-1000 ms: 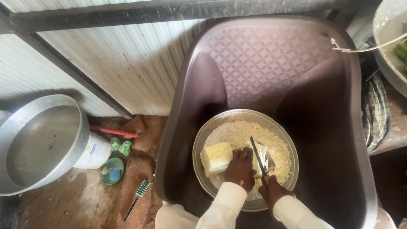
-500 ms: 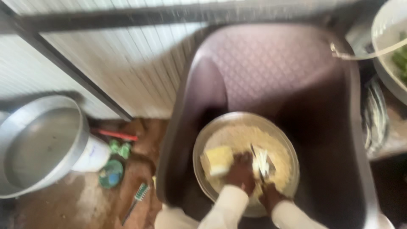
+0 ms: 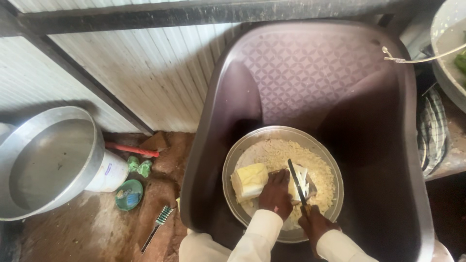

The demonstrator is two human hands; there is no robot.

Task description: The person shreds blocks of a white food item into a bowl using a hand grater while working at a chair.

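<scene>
A round metal plate [image 3: 233, 162] rests on the seat of a dark plastic chair [image 3: 310, 73]. It holds a heap of pale chopped pieces [image 3: 318, 167] and a pale yellow block [image 3: 250, 180] at its left. My left hand [image 3: 275, 194] presses down on a smaller pale piece [image 3: 299, 178] in the middle of the plate. My right hand [image 3: 314, 224] grips the handle of a knife [image 3: 296, 180], whose dark blade lies across that piece. Both wrists wear white sleeves.
A large metal basin [image 3: 46, 162] sits on a white bucket [image 3: 109, 172] at the left, over a wet reddish floor with a green lid [image 3: 128, 194], a brush [image 3: 156, 228] and a red stick [image 3: 132, 149]. Another basin [image 3: 449, 43] stands at the top right above a checked cloth [image 3: 432, 131]. A corrugated wall lies behind.
The view shook briefly and settled again. My hands and the knife stay over the small piece in the plate, with little shift.
</scene>
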